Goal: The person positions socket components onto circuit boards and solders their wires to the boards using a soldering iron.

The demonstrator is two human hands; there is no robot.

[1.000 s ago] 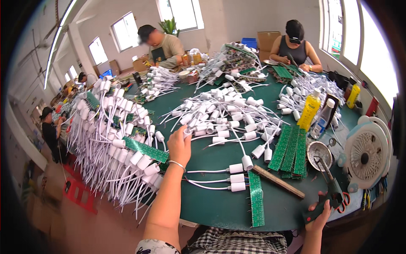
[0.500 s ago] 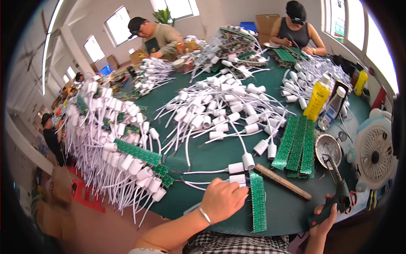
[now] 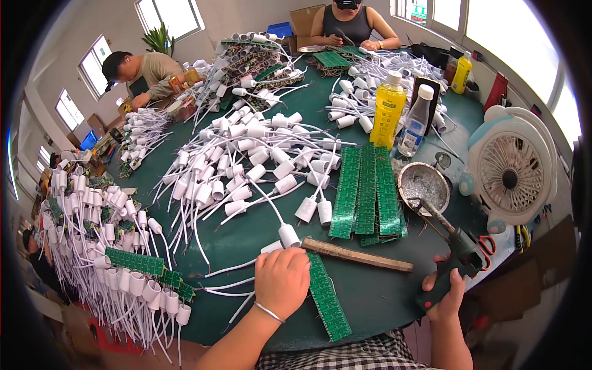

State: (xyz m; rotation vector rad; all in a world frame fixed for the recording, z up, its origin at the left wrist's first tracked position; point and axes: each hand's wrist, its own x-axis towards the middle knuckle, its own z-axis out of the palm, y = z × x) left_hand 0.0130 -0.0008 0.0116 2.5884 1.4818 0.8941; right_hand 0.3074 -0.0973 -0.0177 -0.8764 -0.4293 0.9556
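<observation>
My left hand is closed, fingers curled down at the upper end of a narrow green circuit board strip. What it grips is hidden beneath it. White lamp holders with wires lie around it: one lamp holder stands just above the knuckles, and another shows partly behind the hand. White wires run out to its left. In my right hand is a soldering gun with a dark green handle. Its metal tip reaches into a round metal bowl with silvery contents.
A wooden stick lies beyond the strip. Stacked green boards, a yellow bottle, a clear bottle and a fan stand at right. Heaps of lamp holders spread ahead and left. Two co-workers sit across the table.
The view has swung right, so the table's things sit further left. My left hand has moved over the lamp holder by the strip and covers it. The soldering gun stays at the bowl.
</observation>
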